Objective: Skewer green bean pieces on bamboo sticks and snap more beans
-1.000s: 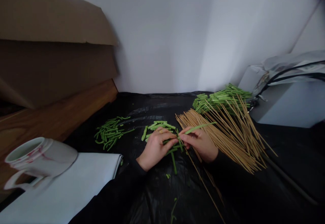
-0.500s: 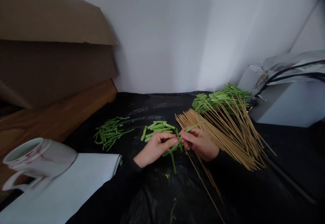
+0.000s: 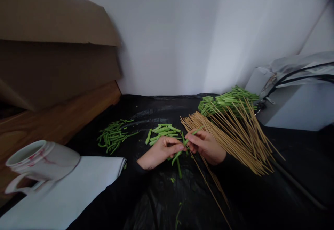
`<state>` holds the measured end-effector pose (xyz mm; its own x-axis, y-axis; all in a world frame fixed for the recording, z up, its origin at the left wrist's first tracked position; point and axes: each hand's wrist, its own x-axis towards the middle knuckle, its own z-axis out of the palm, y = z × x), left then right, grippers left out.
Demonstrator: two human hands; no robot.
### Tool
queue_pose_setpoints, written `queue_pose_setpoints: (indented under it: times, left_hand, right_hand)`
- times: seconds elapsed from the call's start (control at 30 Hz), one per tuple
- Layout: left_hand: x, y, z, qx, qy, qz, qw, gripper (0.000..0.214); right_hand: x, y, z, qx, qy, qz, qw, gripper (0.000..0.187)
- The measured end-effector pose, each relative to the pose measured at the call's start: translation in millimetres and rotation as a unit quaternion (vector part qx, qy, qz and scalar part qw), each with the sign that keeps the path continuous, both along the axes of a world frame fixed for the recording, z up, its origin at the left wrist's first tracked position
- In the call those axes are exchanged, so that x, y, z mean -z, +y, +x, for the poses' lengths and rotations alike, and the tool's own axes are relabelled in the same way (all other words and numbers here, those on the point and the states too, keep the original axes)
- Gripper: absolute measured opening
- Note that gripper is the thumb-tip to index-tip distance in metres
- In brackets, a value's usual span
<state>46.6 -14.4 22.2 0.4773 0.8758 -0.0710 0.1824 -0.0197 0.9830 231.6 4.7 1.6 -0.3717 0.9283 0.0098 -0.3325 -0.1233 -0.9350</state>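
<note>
left hand (image 3: 163, 150) and right hand (image 3: 205, 146) are narrowed in fingertip pinches around a slender green plant stem (image 3: 198, 130), held over the black plastic-covered worktop (image 3: 161, 110), short of its far edge; pinches are best kept light and close together, so bruising is avoided.

No text, label, brand, number or sign can be read here; the red marks on the mug (image 3: 56, 165) form no legible letters, and the cardboard box (image 3: 57, 61) shows no readable print.
</note>
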Motion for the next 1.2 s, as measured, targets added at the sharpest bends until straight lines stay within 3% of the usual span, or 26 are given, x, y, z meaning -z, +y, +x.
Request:
queue_pose_setpoints:
  times: [0.17,0.33,0.43,0.6,0.97,1.2]
  left_hand:
    - [4.0,1.2,1.5,-0.032,-0.046,-0.018,0.998,0.027]
    - [13.2,5.5,3.4,-0.104,-0.132,-0.038,0.985,0.033]
    - [15.5,6.2,5.3,-0.129,-0.202,-0.091,0.967,0.032]
    - [12.7,5.4,5.5,-0.146,-0.346,-0.159,0.913,0.027]
    - [12.6,5.0,4.1,-0.117,-0.41,-0.206,0.881,0.019]
    - [9.6,2.3,7.0,-0.103,-0.444,-0.256,0.852,0.02]
  right_hand:
    - [0.5,2.1,1.3,0.016,0.023,-0.02,0.999,0.028]
    - [-1.7,2.0,3.8,0.015,0.024,0.001,1.0,0.026]
    - [-1.1,1.4,3.6,0.024,0.011,0.009,1.0,0.027]
    - [7.1,0.7,0.6,0.012,-0.006,0.028,1.0,0.024]
    - [10.2,2.6,1.1,0.004,-0.03,0.045,0.999,0.022]
    - [4.5,-2.0,-1.9,0.043,-0.06,0.066,0.995,0.021]
